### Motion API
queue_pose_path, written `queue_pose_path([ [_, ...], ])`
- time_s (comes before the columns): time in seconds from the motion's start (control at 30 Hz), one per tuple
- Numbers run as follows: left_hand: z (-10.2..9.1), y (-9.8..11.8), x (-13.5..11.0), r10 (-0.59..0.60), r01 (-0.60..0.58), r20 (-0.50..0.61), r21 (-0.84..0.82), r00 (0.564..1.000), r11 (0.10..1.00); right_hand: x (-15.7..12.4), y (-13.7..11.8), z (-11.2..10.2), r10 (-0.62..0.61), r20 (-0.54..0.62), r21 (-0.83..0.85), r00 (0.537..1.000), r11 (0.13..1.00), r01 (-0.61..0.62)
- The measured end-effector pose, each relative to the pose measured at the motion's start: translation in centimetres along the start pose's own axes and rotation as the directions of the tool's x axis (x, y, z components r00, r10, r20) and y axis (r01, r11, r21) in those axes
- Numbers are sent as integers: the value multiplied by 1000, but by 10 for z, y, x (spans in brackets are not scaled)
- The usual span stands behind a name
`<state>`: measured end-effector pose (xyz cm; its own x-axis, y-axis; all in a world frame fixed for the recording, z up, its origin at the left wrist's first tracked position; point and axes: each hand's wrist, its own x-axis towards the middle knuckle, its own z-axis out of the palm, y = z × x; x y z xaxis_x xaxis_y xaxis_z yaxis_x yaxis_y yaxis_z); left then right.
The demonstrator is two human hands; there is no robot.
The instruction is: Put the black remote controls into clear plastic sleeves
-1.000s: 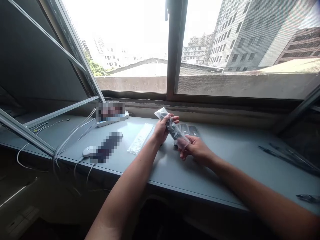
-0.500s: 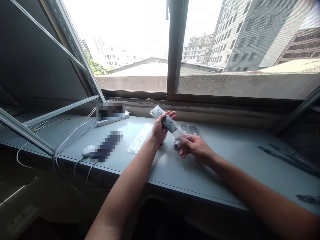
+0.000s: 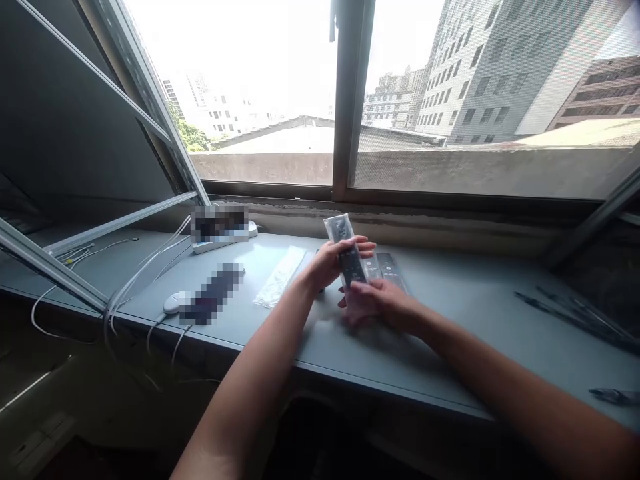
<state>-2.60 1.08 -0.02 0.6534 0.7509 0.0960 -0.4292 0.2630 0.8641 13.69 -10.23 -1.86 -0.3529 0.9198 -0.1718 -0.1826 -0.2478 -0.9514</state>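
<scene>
A dark remote control [image 3: 352, 265] in a clear plastic sleeve [image 3: 337, 223] is held up over the desk, nearly upright. My left hand [image 3: 331, 259] grips it around the middle, the thumb across its face and the other fingers behind. My right hand [image 3: 387, 298] pinches the sleeve at the remote's lower end, where loose plastic hangs. Behind my hands lie more dark remotes [image 3: 391, 265] on the desk, partly covered by my hands. Left of my left forearm lies a clear plastic bag [image 3: 281, 277].
A blurred-out dark object [image 3: 213, 297] lies on the grey desk [image 3: 450, 333], beside a white round charger [image 3: 173, 303]. A white power strip [image 3: 225, 240] stands by the window. Metal frame bars [image 3: 125, 217] and white cables are at left; black cables [image 3: 575, 317] lie at right.
The sleeved remote has turned from a slant to nearly upright, its button side now showing. Both hands have turned with it, and my right hand has shifted slightly left and down.
</scene>
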Motion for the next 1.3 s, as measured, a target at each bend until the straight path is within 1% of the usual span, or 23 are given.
queue_pose_path([
  [0.03,2,-1,-1,1,-1,15,25,1000,1000,-1,0,1,4,19,-49,1000,999,-3],
  [0.1,5,0,-2,-7,7,-3,36,1000,999,-3,0,1,-7,26,-108,1000,994,10],
  [0.23,2,1,3,-55,53,-57,-30,997,998,-2,-1,-2,-92,16,-170,996,981,94],
  [0.3,-1,1,5,-53,51,-40,-50,998,997,-1,-2,-3,-141,9,-242,990,960,139],
  [0.37,-2,1,5,-47,47,4,-54,999,997,0,-2,-5,-234,-19,-366,972,907,211],
  [0.43,-1,0,4,-62,65,61,-40,996,997,0,-2,-6,-381,-17,-521,924,793,317],
  [0.5,0,-1,2,-99,100,113,-7,989,995,-1,-2,-9,-522,51,-647,851,632,427],
  [0.53,1,-1,1,-116,115,133,12,984,993,-1,-2,-10,-571,99,-690,815,551,469],
  [0.6,2,-1,-1,-140,135,168,38,976,990,-1,-2,-12,-626,183,-744,758,416,523],
  [0.67,3,1,-3,-151,144,206,46,967,988,-1,-3,-14,-658,230,-781,717,315,540],
  [0.73,4,4,-5,-160,152,240,51,958,987,-1,-4,-16,-682,248,-815,688,237,529],
  [0.8,4,6,-8,-188,177,258,67,948,982,-1,-5,-18,-705,251,-840,663,182,512],
  [0.9,5,8,-12,-270,252,268,98,925,963,0,-6,-20,-737,253,-844,626,148,516],
  [0.97,7,8,-15,-320,301,267,112,909,947,0,-6,-20,-757,249,-833,604,151,532],
  [1.0,7,8,-16,-343,324,261,115,902,939,0,-6,-19,-762,243,-829,601,158,536],
  [1.03,8,8,-17,-367,348,258,117,894,930,1,-6,-19,-762,235,-828,604,169,535],
  [1.1,8,9,-18,-404,387,270,116,874,915,1,-7,-17,-751,215,-829,624,197,523],
  [1.17,6,9,-18,-425,409,309,119,851,905,0,-7,-16,-745,188,-830,640,229,509],
  [1.2,4,9,-17,-426,410,324,121,845,904,0,-8,-16,-752,165,-832,639,242,500],
  [1.23,2,8,-15,-421,405,327,121,846,906,0,-8,-17,-763,135,-836,632,254,486],
  [1.3,-2,6,-12,-384,369,302,105,873,923,0,-9,-18,-795,60,-851,604,276,447],
])
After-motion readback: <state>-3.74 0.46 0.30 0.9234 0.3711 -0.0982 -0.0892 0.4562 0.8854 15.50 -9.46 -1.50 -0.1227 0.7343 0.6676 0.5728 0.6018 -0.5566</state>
